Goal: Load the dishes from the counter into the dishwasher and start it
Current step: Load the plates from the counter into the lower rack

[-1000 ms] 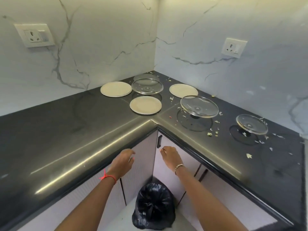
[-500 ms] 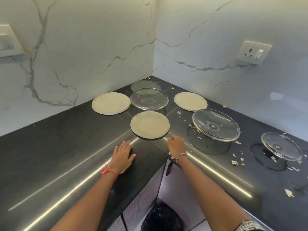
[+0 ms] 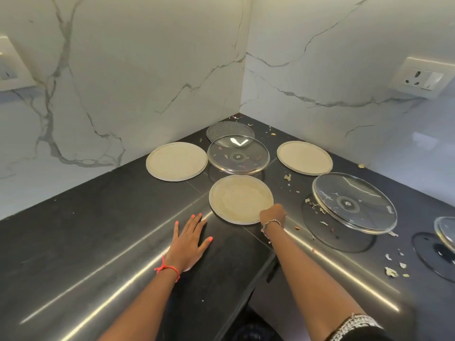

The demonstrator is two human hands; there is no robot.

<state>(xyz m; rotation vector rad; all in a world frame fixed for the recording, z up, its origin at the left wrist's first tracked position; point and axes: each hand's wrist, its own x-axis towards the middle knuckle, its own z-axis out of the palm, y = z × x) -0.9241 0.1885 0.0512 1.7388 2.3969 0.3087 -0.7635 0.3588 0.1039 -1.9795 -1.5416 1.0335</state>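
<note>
On the dark counter (image 3: 73,242), near its inner front corner, the left hand (image 3: 189,244) lies flat, fingers spread. The right hand (image 3: 272,214) sits at the near rim of the closest plate (image 3: 240,198), fingers curled out of sight; whether it grips cannot be told. Beyond, a glass lid (image 3: 237,155) sits between a left plate (image 3: 176,161) and a right plate (image 3: 304,157), toward the back corner under veined marble walls (image 3: 135,70)
</note>
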